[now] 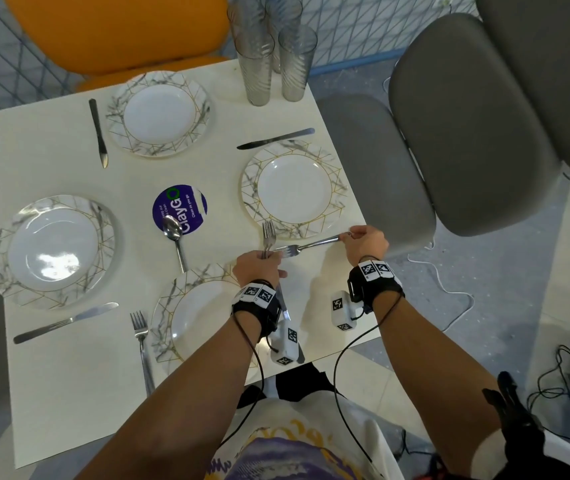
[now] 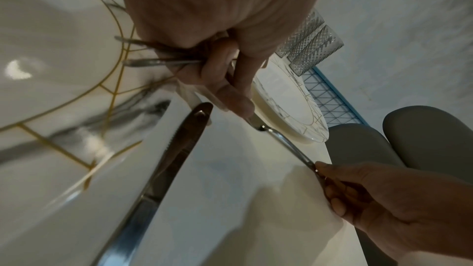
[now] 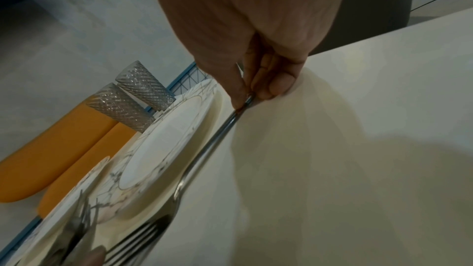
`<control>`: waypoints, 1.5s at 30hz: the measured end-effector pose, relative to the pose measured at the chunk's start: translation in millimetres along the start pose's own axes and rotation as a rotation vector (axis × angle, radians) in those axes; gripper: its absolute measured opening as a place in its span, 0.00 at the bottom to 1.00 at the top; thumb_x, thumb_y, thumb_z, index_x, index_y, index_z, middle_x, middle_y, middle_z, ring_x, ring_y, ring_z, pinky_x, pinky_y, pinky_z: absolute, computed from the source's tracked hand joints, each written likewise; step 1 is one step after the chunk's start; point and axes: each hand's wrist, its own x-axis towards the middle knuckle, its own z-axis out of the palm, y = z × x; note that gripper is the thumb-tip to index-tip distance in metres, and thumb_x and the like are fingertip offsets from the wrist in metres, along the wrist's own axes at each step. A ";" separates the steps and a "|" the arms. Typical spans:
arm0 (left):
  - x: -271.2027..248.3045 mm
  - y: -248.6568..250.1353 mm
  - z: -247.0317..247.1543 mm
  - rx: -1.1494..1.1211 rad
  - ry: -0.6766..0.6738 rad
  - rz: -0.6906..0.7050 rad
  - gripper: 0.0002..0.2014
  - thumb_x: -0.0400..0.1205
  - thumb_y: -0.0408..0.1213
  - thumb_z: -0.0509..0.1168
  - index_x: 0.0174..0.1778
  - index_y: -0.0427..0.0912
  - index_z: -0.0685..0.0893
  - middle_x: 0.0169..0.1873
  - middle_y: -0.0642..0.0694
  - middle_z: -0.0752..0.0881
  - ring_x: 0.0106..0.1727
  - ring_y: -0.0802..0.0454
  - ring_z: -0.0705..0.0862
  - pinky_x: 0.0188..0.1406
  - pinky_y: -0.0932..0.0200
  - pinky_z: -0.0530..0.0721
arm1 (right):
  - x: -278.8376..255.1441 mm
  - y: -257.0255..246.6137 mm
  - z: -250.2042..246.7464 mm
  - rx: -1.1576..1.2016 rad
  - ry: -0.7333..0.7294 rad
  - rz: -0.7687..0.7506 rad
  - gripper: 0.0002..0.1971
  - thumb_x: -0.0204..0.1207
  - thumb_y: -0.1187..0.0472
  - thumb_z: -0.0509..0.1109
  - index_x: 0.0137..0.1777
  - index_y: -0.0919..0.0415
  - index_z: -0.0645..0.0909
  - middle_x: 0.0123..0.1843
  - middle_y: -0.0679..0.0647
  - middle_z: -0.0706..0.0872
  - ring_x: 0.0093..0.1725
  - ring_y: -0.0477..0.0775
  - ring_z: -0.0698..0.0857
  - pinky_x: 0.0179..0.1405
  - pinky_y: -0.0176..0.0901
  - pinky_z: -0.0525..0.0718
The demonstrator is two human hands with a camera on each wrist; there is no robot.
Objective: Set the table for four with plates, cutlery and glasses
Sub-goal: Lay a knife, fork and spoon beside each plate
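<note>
A fork (image 1: 306, 244) was pinched by its handle end between the thumb and fingertips of the right hand (image 1: 366, 244), its tines pointing left, just beside the near rim of the right-side plate (image 1: 294, 188) on the white table (image 1: 51, 393). Two more forks (image 1: 268, 237) were gripped upright in the curled fingers of the left hand (image 1: 259, 268), tines raised over the table. Four marbled plates had been laid out, with a knife (image 1: 98, 131) beside the far plate (image 1: 159, 114), another knife (image 1: 276, 138) above the right-side plate, and a third knife (image 1: 65, 322) near the left plate (image 1: 51, 251). A lone fork (image 1: 141, 348) was laid left of the near plate (image 1: 186, 323). A spoon (image 1: 176, 242) was seen at the centre, and glasses (image 1: 273, 64) were grouped at the far edge.
</note>
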 end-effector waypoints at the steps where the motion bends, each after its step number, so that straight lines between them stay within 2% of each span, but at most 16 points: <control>1: -1.5 0.7 -1.9 -0.004 0.006 0.006 0.09 0.81 0.41 0.76 0.44 0.38 0.91 0.20 0.47 0.89 0.20 0.56 0.89 0.19 0.65 0.84 | -0.6 -0.8 -0.5 -0.001 0.008 0.003 0.16 0.73 0.56 0.81 0.59 0.60 0.88 0.51 0.55 0.91 0.55 0.54 0.87 0.57 0.40 0.82; 3: -2.9 1.1 -6.5 0.003 0.012 0.019 0.14 0.81 0.48 0.77 0.43 0.39 0.91 0.22 0.46 0.90 0.19 0.58 0.87 0.18 0.68 0.83 | -3.8 -4.1 -2.4 -0.011 0.047 -0.003 0.16 0.76 0.57 0.77 0.62 0.58 0.85 0.56 0.56 0.88 0.58 0.55 0.84 0.61 0.44 0.79; 4: -2.9 1.0 -9.7 0.006 0.022 0.029 0.16 0.80 0.52 0.77 0.41 0.40 0.91 0.24 0.46 0.90 0.21 0.57 0.88 0.24 0.66 0.87 | -7.3 -7.4 -3.9 -0.011 0.073 -0.019 0.15 0.77 0.59 0.75 0.63 0.58 0.84 0.58 0.56 0.86 0.57 0.54 0.82 0.58 0.42 0.77; 6: -0.8 2.1 -18.1 0.008 0.057 0.062 0.22 0.79 0.60 0.75 0.35 0.42 0.91 0.27 0.46 0.91 0.29 0.50 0.91 0.41 0.53 0.93 | -16.2 -17.2 -4.2 0.017 0.120 -0.089 0.14 0.79 0.62 0.70 0.63 0.58 0.83 0.60 0.56 0.82 0.51 0.50 0.77 0.52 0.38 0.73; 8: -0.3 4.6 -28.7 -0.016 0.086 0.085 0.25 0.79 0.62 0.71 0.34 0.41 0.90 0.30 0.47 0.92 0.34 0.45 0.92 0.44 0.46 0.94 | -29.2 -33.2 -1.1 0.087 0.126 -0.204 0.12 0.78 0.65 0.69 0.61 0.58 0.84 0.57 0.56 0.82 0.48 0.49 0.77 0.52 0.40 0.77; 10: -3.2 11.3 -41.3 -0.070 0.114 0.126 0.24 0.80 0.59 0.71 0.33 0.39 0.88 0.30 0.46 0.90 0.34 0.44 0.90 0.40 0.48 0.92 | -44.2 -54.9 6.8 0.165 0.061 -0.310 0.11 0.78 0.65 0.69 0.57 0.55 0.85 0.51 0.53 0.84 0.44 0.51 0.81 0.52 0.45 0.83; 13: -10.5 21.9 -63.8 -0.084 0.115 0.211 0.18 0.83 0.50 0.71 0.36 0.39 0.87 0.30 0.48 0.85 0.33 0.50 0.81 0.30 0.59 0.78 | -74.8 -93.6 24.5 0.231 -0.133 -0.449 0.08 0.79 0.59 0.71 0.57 0.54 0.85 0.44 0.48 0.85 0.42 0.51 0.85 0.46 0.47 0.88; 18: -16.6 25.7 -111.2 -0.080 0.127 0.350 0.10 0.86 0.42 0.67 0.49 0.41 0.91 0.43 0.47 0.91 0.43 0.51 0.85 0.41 0.61 0.76 | -133.6 -157.5 55.9 0.227 -0.372 -0.578 0.17 0.75 0.41 0.75 0.56 0.51 0.84 0.44 0.49 0.90 0.43 0.51 0.90 0.46 0.44 0.88; 20: -17.1 22.2 -131.8 -0.109 0.115 0.408 0.09 0.85 0.42 0.69 0.50 0.42 0.92 0.41 0.47 0.91 0.41 0.53 0.85 0.39 0.65 0.77 | -152.1 -173.0 64.2 0.222 -0.394 -0.634 0.13 0.75 0.45 0.77 0.53 0.52 0.85 0.44 0.52 0.91 0.39 0.51 0.90 0.41 0.39 0.88; 23: -17.1 15.4 -162.0 -0.145 0.089 0.467 0.07 0.84 0.44 0.72 0.47 0.46 0.92 0.38 0.48 0.92 0.40 0.46 0.89 0.44 0.56 0.85 | -175.9 -188.6 71.1 0.241 -0.410 -0.675 0.03 0.76 0.57 0.77 0.47 0.55 0.87 0.39 0.55 0.92 0.32 0.53 0.90 0.31 0.42 0.86; 26: -20.7 9.2 -192.4 -0.242 0.035 0.451 0.07 0.82 0.45 0.73 0.42 0.47 0.90 0.35 0.45 0.91 0.31 0.48 0.85 0.35 0.51 0.84 | -195.7 -198.9 72.0 0.274 -0.435 -0.670 0.02 0.76 0.63 0.76 0.45 0.61 0.88 0.34 0.56 0.90 0.28 0.53 0.87 0.29 0.47 0.88; 33: -29.3 -0.4 -247.2 -0.442 -0.077 0.356 0.15 0.80 0.46 0.79 0.54 0.39 0.91 0.32 0.42 0.86 0.18 0.56 0.73 0.14 0.64 0.64 | -211.0 -220.3 65.8 0.366 -0.369 -0.693 0.04 0.78 0.65 0.74 0.51 0.63 0.88 0.39 0.59 0.91 0.28 0.55 0.87 0.29 0.46 0.88; 38: -10.5 20.3 -262.9 -0.730 -0.034 0.257 0.14 0.79 0.35 0.80 0.58 0.40 0.89 0.43 0.36 0.93 0.23 0.53 0.76 0.14 0.64 0.63 | -204.2 -222.5 62.6 0.467 -0.363 -0.662 0.07 0.80 0.67 0.70 0.55 0.64 0.88 0.37 0.55 0.89 0.31 0.56 0.88 0.34 0.49 0.91; 41: 6.4 47.6 -266.9 -0.849 0.026 0.278 0.17 0.76 0.36 0.82 0.59 0.43 0.88 0.45 0.43 0.96 0.38 0.48 0.85 0.14 0.63 0.65 | -195.7 -214.2 67.6 0.468 -0.446 -0.619 0.09 0.80 0.69 0.71 0.57 0.63 0.87 0.35 0.56 0.88 0.32 0.57 0.88 0.37 0.51 0.91; 43: 14.3 69.6 -265.7 -0.865 0.053 0.276 0.18 0.76 0.40 0.83 0.58 0.46 0.86 0.46 0.45 0.96 0.40 0.47 0.80 0.14 0.64 0.63 | -192.7 -207.9 73.0 0.433 -0.520 -0.630 0.11 0.77 0.70 0.73 0.58 0.62 0.87 0.38 0.59 0.88 0.32 0.57 0.88 0.35 0.49 0.89; 45: 19.5 93.7 -260.2 -0.863 0.052 0.302 0.16 0.77 0.40 0.82 0.57 0.47 0.85 0.49 0.42 0.96 0.42 0.48 0.85 0.15 0.63 0.62 | -191.1 -203.5 78.5 0.401 -0.592 -0.644 0.12 0.76 0.70 0.75 0.58 0.61 0.88 0.41 0.63 0.86 0.32 0.55 0.88 0.34 0.47 0.88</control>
